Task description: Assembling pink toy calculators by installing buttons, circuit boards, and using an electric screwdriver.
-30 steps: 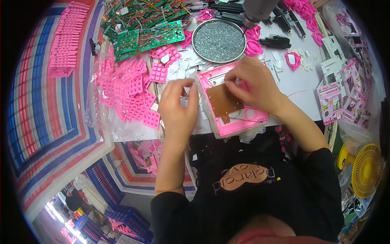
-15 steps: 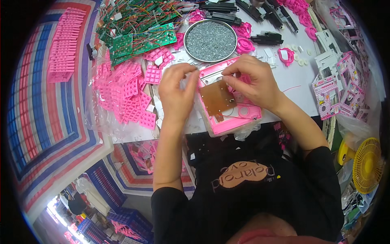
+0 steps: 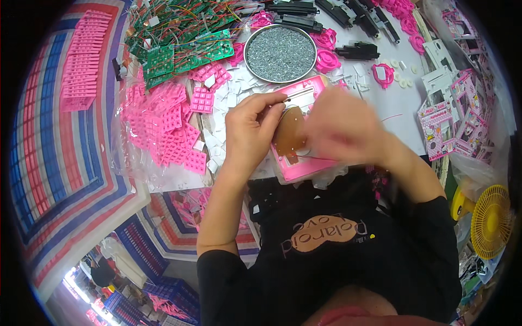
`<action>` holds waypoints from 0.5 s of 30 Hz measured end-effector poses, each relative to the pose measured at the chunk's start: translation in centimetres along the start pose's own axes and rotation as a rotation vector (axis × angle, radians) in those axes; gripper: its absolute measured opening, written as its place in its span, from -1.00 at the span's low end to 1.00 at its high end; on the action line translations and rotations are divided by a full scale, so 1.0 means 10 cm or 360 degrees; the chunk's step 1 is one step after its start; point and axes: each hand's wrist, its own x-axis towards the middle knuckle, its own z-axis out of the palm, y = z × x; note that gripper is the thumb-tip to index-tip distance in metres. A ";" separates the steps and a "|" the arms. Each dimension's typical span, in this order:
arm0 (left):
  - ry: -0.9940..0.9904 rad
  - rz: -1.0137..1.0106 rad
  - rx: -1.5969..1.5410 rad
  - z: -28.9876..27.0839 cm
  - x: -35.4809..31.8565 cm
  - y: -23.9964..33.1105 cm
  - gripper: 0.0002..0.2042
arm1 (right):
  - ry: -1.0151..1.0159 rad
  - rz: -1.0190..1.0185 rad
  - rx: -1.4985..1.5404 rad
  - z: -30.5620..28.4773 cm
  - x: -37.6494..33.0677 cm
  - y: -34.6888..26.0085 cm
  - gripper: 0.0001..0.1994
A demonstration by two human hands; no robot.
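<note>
On your far right, at the tabletop's edge, a stack of pink-and-white printed cards fans out, rectangular with cartoon art. Clear plastic bags sit left, under loose pink keypads.

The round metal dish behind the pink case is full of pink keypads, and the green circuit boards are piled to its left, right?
Not quite. The head view shows the round metal dish holds small grey metal bits, not keypads. The green circuit boards do lie to its left, behind the pink case.
</note>
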 end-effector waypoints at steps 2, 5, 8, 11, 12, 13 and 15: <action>-0.0010 0.0083 0.0108 0.01 0.00 0.04 -0.85 | 0.0213 0.0293 -0.0091 0.06 0.06 0.17 -0.84; 0.0010 0.0059 0.0178 0.03 -0.01 0.05 -0.87 | 0.0105 0.0573 -0.0011 0.15 0.11 0.31 -0.83; 0.0091 0.0020 0.0112 0.05 -0.02 -0.01 -0.90 | 0.0112 0.0484 -0.0141 0.22 0.15 0.33 -0.84; 0.0131 0.0084 0.0196 0.02 -0.04 -0.01 -0.91 | 0.0128 0.0361 -0.0183 0.24 0.13 0.34 -0.81; 0.0133 0.0117 0.0256 0.01 -0.04 0.00 -0.91 | 0.0138 0.0397 -0.0088 0.23 0.10 0.27 -0.79; 0.0148 0.0251 0.0310 0.00 -0.05 0.00 -0.91 | 0.0143 0.0431 0.0007 0.22 0.07 0.20 -0.77; 0.0175 0.0520 0.0418 0.00 -0.07 -0.03 -0.89 | 0.0157 0.0441 0.0177 0.24 0.01 0.16 -0.72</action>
